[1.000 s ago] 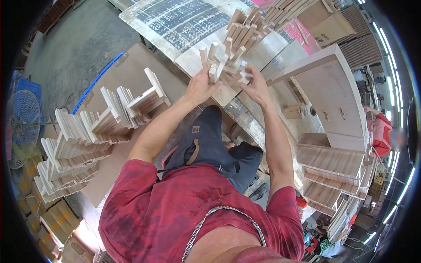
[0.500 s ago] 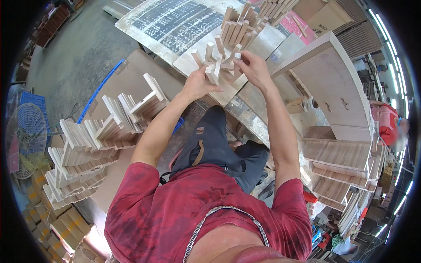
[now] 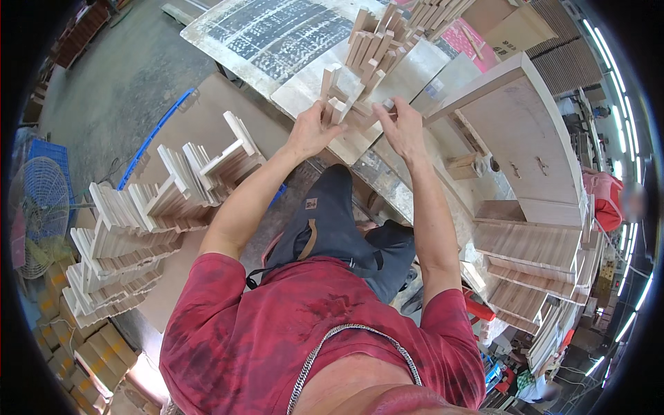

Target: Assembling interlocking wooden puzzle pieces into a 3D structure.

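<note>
Two hands [image 3: 309, 133], right [image 3: 402, 131] pinching one wooden stick [image 3: 388, 104]

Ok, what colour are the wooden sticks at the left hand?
Pale beige; the wooden sticks at the left hand show in the head view.

The right grip [image 3: 402, 130] partly hides a stick [image 3: 388, 104] — co-worker's head [image 3: 632, 201] blurred.

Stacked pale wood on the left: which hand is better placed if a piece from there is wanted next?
Probably the left hand: it is nearer the stacked pale wood, whereas the right hand is farther across, at a wooden stick.
</note>
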A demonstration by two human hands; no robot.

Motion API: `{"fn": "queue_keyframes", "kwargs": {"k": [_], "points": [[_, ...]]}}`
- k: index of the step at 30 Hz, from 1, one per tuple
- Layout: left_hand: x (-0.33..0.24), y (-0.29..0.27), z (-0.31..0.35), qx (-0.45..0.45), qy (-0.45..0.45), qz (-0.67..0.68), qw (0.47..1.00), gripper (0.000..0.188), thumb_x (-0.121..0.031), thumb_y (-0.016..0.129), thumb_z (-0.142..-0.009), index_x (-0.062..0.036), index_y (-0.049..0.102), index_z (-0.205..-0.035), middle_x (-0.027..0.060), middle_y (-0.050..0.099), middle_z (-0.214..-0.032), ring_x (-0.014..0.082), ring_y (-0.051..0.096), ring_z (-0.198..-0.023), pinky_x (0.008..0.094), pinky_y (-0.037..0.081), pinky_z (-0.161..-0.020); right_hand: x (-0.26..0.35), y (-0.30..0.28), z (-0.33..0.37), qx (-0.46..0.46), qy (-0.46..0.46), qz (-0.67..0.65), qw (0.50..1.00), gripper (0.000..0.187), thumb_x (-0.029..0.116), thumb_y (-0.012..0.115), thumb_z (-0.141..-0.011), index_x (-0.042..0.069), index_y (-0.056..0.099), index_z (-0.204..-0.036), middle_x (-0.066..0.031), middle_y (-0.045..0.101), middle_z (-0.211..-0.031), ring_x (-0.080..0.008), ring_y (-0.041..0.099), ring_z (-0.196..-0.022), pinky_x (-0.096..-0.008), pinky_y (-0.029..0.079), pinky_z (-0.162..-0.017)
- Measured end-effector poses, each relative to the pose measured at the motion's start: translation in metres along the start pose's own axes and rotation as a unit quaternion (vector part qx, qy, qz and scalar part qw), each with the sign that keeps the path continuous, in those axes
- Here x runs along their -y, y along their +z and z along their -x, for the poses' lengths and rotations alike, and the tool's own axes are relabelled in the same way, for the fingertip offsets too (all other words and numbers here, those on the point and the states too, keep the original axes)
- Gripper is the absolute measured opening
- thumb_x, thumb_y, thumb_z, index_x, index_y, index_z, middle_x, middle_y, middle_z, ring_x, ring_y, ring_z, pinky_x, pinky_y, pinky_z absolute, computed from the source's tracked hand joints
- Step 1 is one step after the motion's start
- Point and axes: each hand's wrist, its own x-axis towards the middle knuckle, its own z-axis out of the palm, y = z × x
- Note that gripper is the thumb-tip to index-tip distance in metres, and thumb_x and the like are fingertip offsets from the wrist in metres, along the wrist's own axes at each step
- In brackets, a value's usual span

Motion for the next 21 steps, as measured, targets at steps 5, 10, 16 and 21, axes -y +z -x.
{"fn": "queue_keyframes", "kwargs": {"k": [5, 10, 16, 21], "points": [[-0.009, 0.022, 0.008, -0.128, 0.038, 0.017, 0.991, 0.036, -0.025, 0.073, -0.089, 0.0034, 0.055, -0.1, 0.0262, 0.066, -0.091, 0.0437, 0.067, -0.086, 0.0487, 0.051, -0.075, -0.009, 0.021, 0.006, -0.027, -0.009, 0.025, 0.999, 0.054, 0.037, 0.083, -0.08, -0.002, 0.058, -0.108, -0.0185, 0.068, -0.085, -0.0337, 0.067, -0.077, -0.0417, 0.052, -0.071], [0.002, 0.026, 0.0, -0.159, 0.034, -0.014, 0.987, 0.035, -0.026, 0.072, -0.09, 0.0024, 0.054, -0.102, 0.0257, 0.065, -0.093, 0.046, 0.064, -0.089, 0.0502, 0.05, -0.077, -0.01, 0.041, 0.002, -0.074, -0.017, -0.054, 0.996, 0.067, 0.032, 0.088, -0.075, 0.001, 0.052, -0.122, -0.0178, 0.069, -0.089, -0.0333, 0.07, -0.083, -0.0419, 0.054, -0.075], [0.009, 0.033, 0.003, -0.2, 0.05, -0.041, 0.978, 0.037, -0.026, 0.072, -0.09, 0.0023, 0.054, -0.106, 0.0254, 0.064, -0.095, 0.0464, 0.063, -0.091, 0.0506, 0.05, -0.078, -0.012, 0.05, 0.007, -0.087, 0.033, -0.095, 0.991, 0.073, 0.029, 0.088, -0.074, -0.003, 0.049, -0.126, -0.0216, 0.07, -0.104, -0.0361, 0.07, -0.096, -0.042, 0.056, -0.083], [-0.009, 0.066, -0.015, -0.178, 0.02, -0.023, 0.984, 0.035, -0.026, 0.072, -0.087, -0.0012, 0.061, -0.11, 0.0235, 0.067, -0.101, 0.0425, 0.066, -0.095, 0.0495, 0.051, -0.081, -0.029, 0.005, 0.052, -0.095, 0.037, 0.034, 0.994, 0.068, 0.025, 0.086, -0.076, -0.003, 0.052, -0.127, -0.0218, 0.068, -0.106, -0.0353, 0.068, -0.099, -0.0435, 0.055, -0.087]]}}
